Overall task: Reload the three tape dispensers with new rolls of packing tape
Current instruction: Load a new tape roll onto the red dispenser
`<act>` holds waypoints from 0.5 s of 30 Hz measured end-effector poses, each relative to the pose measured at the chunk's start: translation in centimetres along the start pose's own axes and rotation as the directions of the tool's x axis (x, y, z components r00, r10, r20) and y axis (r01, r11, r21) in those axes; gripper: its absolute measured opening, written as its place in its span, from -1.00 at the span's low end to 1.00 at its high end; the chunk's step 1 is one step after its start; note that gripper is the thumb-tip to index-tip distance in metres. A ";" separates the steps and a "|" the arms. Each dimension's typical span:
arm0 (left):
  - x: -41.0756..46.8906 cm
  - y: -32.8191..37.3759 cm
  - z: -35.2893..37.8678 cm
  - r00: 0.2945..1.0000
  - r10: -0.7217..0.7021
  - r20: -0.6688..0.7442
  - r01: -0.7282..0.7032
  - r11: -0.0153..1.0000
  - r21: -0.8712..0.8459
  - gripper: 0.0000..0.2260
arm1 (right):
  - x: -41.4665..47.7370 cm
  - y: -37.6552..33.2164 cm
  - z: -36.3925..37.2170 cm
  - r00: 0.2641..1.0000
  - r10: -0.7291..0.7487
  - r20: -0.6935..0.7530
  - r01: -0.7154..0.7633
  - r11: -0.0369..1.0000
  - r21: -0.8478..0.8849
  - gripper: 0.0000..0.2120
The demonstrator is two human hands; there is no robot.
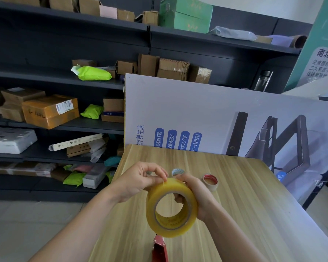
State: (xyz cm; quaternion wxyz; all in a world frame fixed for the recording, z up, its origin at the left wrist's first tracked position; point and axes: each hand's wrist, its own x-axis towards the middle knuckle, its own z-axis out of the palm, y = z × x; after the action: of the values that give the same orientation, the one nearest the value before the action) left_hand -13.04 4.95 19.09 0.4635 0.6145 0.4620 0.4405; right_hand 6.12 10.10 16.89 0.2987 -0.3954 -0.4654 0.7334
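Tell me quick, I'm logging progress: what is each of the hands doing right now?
Left hand: fingertips pinched at the top edge of the yellow tape roll.
Right hand: closed around the roll, holding it above the table.

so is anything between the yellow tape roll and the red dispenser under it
Nothing visible. Both hands, left and right, hold the tape roll in the air over the wooden table; the red dispenser sits just below it at the frame's bottom edge, partly cut off.
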 end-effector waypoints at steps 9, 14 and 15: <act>0.1 -2.1 0.8 0.918 -0.169 -0.359 0.180 0.984 -0.003 -0.86 | -0.2 2.5 1.1 0.965 -0.262 -0.014 0.237 0.897 -0.374 -0.70; -0.2 -3.1 0.8 0.921 -0.249 -0.298 0.259 0.966 -0.008 -0.82 | -0.1 3.5 1.1 0.933 -0.360 0.024 0.330 0.825 -0.459 -0.86; -0.4 -3.4 0.7 0.923 -0.259 -0.285 0.261 0.965 -0.030 -0.83 | -0.1 3.6 1.0 0.931 -0.364 0.037 0.338 0.817 -0.468 -0.86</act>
State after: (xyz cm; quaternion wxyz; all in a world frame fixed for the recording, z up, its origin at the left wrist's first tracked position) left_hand -12.99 4.92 15.63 0.4437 0.4795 0.6034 0.4574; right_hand 5.07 8.18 13.81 0.3372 -0.3828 -0.6843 0.5210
